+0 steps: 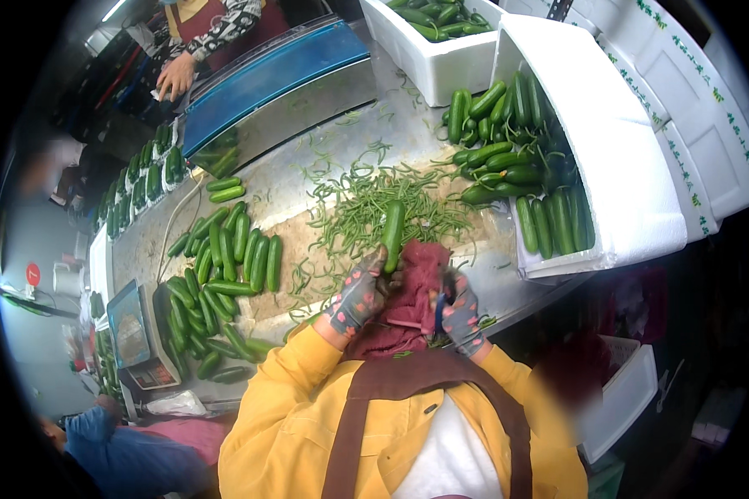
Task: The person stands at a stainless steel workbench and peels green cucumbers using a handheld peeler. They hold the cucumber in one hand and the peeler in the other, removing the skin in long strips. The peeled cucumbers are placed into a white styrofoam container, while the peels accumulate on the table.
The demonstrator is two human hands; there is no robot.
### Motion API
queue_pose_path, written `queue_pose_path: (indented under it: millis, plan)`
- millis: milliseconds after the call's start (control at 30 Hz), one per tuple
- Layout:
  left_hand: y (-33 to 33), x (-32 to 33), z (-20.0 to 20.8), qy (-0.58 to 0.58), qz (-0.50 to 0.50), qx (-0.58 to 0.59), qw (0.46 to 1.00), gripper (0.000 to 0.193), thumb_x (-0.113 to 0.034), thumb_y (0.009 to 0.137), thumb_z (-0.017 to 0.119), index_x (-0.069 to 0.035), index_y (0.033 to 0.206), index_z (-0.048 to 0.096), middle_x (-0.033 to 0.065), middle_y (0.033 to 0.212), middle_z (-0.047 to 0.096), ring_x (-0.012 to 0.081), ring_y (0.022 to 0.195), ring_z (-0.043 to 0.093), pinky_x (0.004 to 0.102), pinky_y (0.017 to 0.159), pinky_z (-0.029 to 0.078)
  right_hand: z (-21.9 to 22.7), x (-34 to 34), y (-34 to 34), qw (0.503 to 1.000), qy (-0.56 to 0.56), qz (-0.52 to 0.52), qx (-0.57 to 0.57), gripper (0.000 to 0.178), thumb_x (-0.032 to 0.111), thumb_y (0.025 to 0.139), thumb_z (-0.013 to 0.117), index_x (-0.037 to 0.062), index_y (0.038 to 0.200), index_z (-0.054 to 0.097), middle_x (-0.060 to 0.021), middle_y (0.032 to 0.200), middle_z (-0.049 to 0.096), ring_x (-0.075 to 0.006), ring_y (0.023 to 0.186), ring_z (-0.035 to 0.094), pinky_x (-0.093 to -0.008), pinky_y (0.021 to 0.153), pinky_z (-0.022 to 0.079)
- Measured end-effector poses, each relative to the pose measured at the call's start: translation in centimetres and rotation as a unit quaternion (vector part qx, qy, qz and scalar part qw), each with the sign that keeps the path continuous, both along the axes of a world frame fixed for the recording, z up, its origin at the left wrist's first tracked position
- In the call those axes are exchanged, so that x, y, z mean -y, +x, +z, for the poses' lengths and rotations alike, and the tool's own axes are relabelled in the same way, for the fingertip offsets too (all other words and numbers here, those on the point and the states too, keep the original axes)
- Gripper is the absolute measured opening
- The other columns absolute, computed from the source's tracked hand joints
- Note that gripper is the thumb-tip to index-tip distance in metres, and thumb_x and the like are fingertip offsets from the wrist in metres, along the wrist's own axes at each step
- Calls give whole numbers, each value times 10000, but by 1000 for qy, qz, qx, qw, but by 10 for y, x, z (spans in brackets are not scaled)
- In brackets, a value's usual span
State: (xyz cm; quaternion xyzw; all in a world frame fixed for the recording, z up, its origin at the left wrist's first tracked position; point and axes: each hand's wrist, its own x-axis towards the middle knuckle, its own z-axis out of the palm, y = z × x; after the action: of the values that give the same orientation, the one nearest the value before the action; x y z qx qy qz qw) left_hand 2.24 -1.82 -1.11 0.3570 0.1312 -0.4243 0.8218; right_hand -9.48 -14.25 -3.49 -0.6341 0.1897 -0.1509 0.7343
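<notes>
A green cucumber (393,233) stands nearly upright in my left hand (362,293), which is closed around its lower end. My right hand (462,314) is curled around a thin dark blue thing (439,313) whose kind I cannot make out. Both hands wear grey gloves with pink spots. A crumpled dark red cloth (412,308) lies between them, against the table's near edge. Thin green strips (374,200) are scattered just beyond the cucumber.
On the right a white foam box (615,166) lies on its side, cucumbers (507,170) at its mouth. Another foam box (445,58) stands behind. Left are piled cucumbers (224,249) and a scale (145,366). A blue-topped machine (283,83) stands before a co-worker (204,37).
</notes>
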Motion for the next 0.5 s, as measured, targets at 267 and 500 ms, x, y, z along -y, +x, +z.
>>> queue_pose_path:
  millis: [267, 500]
  plan:
    - [-23, -15, 41, 197, -239, 633, 710, 322, -158, 749, 543, -26, 1036, 483, 93, 917, 528, 213, 818, 505, 300, 688, 417, 2, 1, 25, 967, -243, 25, 70, 333, 118, 716, 549, 13, 1019, 458, -142, 844, 519, -284, 714, 511, -323, 659, 425]
    - [-20, -71, 16, 72, -109, 110, 985, 341, -343, 794, 530, -52, 958, 461, 40, 710, 477, 131, 590, 443, 243, 502, 348, -3, 25, 15, 994, -35, -60, 88, 475, 117, 717, 553, -21, 1131, 366, -71, 922, 483, -132, 784, 515, -222, 664, 437]
